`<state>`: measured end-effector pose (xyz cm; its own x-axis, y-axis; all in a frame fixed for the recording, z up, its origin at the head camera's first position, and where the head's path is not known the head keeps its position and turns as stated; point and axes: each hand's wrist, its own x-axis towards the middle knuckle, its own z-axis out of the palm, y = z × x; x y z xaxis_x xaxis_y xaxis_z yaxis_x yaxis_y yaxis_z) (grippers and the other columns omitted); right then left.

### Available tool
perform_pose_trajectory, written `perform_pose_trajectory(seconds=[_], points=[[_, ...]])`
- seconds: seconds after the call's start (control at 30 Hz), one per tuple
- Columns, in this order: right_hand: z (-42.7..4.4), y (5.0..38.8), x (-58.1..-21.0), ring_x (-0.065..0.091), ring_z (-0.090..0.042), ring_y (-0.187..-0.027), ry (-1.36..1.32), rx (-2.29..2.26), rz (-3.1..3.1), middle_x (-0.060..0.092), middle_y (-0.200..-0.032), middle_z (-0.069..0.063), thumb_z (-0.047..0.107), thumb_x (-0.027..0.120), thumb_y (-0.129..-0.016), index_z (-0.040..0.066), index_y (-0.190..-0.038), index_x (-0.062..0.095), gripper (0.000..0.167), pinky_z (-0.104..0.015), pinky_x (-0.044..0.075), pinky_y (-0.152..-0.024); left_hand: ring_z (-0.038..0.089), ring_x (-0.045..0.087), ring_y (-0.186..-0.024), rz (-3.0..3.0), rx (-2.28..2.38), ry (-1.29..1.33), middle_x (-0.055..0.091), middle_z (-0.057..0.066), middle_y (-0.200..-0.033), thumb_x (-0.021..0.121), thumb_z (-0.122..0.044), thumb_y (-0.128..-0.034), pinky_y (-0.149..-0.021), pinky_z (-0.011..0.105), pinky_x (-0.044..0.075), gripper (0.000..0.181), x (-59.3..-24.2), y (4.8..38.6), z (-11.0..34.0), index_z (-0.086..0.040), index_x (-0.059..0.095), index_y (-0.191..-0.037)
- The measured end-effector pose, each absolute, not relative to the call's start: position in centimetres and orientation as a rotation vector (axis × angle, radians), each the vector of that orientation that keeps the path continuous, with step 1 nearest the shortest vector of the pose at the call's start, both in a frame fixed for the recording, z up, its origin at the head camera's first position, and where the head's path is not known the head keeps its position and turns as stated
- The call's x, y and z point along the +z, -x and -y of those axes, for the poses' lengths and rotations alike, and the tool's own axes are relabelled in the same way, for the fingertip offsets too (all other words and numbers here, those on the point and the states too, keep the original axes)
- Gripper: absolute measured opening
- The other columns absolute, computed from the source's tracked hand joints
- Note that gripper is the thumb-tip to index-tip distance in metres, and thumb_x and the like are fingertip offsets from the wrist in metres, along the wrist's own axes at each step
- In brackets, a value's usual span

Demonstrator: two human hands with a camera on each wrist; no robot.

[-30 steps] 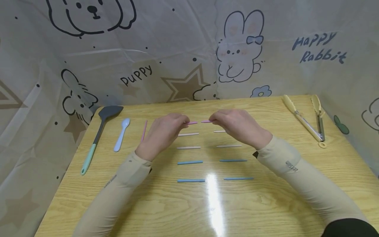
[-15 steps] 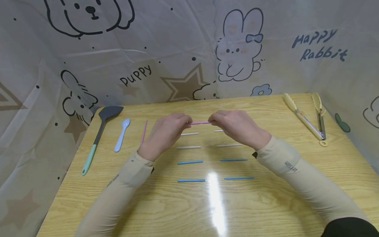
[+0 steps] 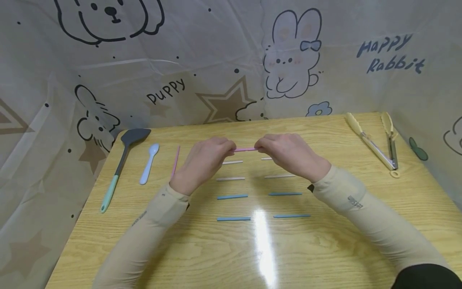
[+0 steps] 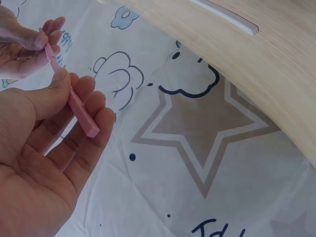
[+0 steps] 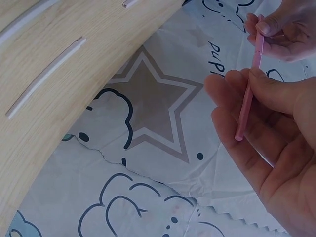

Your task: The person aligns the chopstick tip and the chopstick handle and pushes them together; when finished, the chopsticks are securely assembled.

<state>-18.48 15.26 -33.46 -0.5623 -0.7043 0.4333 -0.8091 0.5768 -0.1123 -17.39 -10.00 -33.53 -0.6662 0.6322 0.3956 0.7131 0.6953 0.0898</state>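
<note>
Above the far part of the table, my left hand (image 3: 203,162) pinches a thick, square-ended pink chopstick half (image 4: 84,118) between thumb and fingers. My right hand (image 3: 293,156) pinches a thinner pink chopstick half (image 5: 244,116) with a rounded tip. Between the hands, the two halves meet end to end in one nearly straight line; a small notch shows at the joint, and whether it is fully seated I cannot tell. Another pink chopstick (image 3: 175,160) lies on the table beside my left wrist, partly hidden by it.
White pieces (image 3: 230,179) and blue pieces (image 3: 233,219) lie in two columns below the hands. A light blue spoon (image 3: 148,163) and a dark spatula (image 3: 124,154) are at the left, tongs (image 3: 375,149) at the right. A printed cloth hangs behind the table.
A second ago the two pink halves were apart, with a gap between them. My left hand has moved slightly right, bringing the ends together and into line. The right hand has hardly moved.
</note>
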Motion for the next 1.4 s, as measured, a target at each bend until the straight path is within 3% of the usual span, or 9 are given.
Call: perform_pose_trajectory(seconds=[0.43,1.1,1.4], points=[[-15.10,18.27,-33.48,0.064,-0.016,-0.065,-1.240,0.425,2.499,0.070,-0.088,-0.001,0.010,0.070,-0.093,0.008,-0.099,0.072,0.006,-0.032,0.054,-0.056,0.016,0.067,-0.078,2.520,-0.323,1.085,0.071,-0.001,-0.092,0.070,-0.011,-0.0925,-0.057,0.031,0.053,0.004,-33.96,17.32,9.76,-0.009,0.072,-0.095],[-14.63,18.21,-33.67,0.058,-0.013,-0.054,-1.248,0.426,2.436,0.071,-0.083,-0.004,0.003,0.072,-0.089,0.005,-0.097,0.074,0.008,-0.028,0.050,-0.048,0.019,0.067,-0.076,2.486,-0.310,1.078,0.071,0.002,-0.088,0.072,-0.005,-0.0902,-0.050,0.029,0.051,0.003,-34.17,17.07,9.55,-0.007,0.073,-0.092],[-14.30,18.27,-33.70,0.067,-0.018,-0.063,-1.284,0.475,2.381,0.073,-0.085,-0.008,-0.002,0.071,-0.088,0.001,-0.095,0.074,0.008,-0.031,0.056,-0.058,0.019,0.065,-0.075,2.470,-0.293,1.066,0.069,0.004,-0.086,0.072,0.007,-0.0840,-0.051,0.029,0.050,0.013,-34.07,17.05,9.35,-0.006,0.072,-0.087]])
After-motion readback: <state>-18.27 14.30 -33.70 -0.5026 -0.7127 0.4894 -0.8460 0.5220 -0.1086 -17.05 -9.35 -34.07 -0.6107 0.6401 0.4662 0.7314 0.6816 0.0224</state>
